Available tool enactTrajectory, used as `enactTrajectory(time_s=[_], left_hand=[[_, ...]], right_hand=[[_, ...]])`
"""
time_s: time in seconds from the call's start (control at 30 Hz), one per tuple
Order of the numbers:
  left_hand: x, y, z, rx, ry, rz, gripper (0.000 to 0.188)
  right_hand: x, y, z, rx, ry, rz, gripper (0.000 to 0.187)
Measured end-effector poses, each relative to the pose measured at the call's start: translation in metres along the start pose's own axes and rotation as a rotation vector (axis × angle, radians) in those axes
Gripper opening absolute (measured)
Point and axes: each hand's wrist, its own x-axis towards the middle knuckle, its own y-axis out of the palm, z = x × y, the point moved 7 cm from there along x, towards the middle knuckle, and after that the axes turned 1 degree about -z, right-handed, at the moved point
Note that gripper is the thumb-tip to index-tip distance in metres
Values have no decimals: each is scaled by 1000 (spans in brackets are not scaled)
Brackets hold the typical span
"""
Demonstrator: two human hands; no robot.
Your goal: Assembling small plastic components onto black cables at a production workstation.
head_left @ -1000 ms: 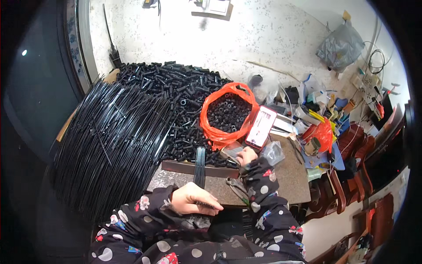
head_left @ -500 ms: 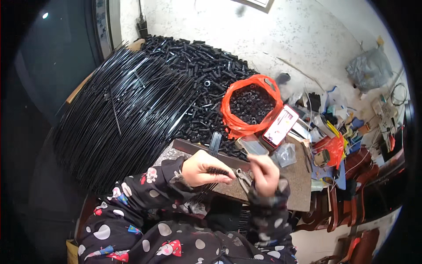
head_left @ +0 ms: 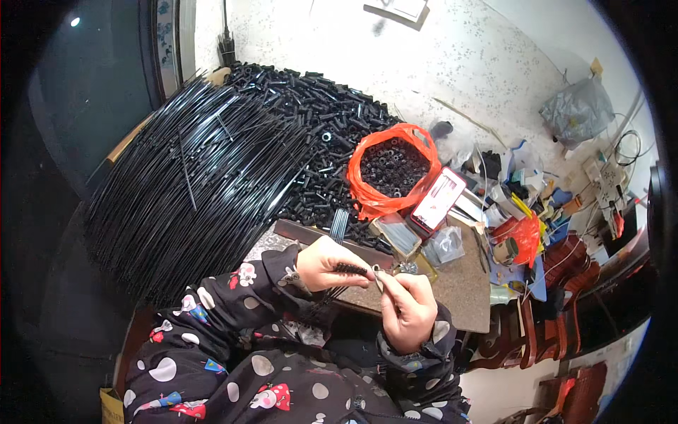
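R hand [head_left: 408, 307] has closed the gap to L hand [head_left: 321, 265] since the last look; both now meet on the near side of the red bag [head_left: 378, 205]. R pinches a small shiny pc [head_left: 377, 271], type unclear; L, part-curled, grips a dark ridged strip [head_left: 350, 268], also nearside of bag. So work's two-handed now, pc near strip's end.
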Motion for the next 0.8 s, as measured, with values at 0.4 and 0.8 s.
enactTrajectory(time_s=[0.4, 0.8], left_hand=[[-3, 8, -2, 217, 38, 123, 28], [-13, 12, 12, 8, -97, 101, 24]], right_hand=[[18, 1, 11, 40, -350, 186, 35], [29, 20, 33, 76, -329, 233, 37]])
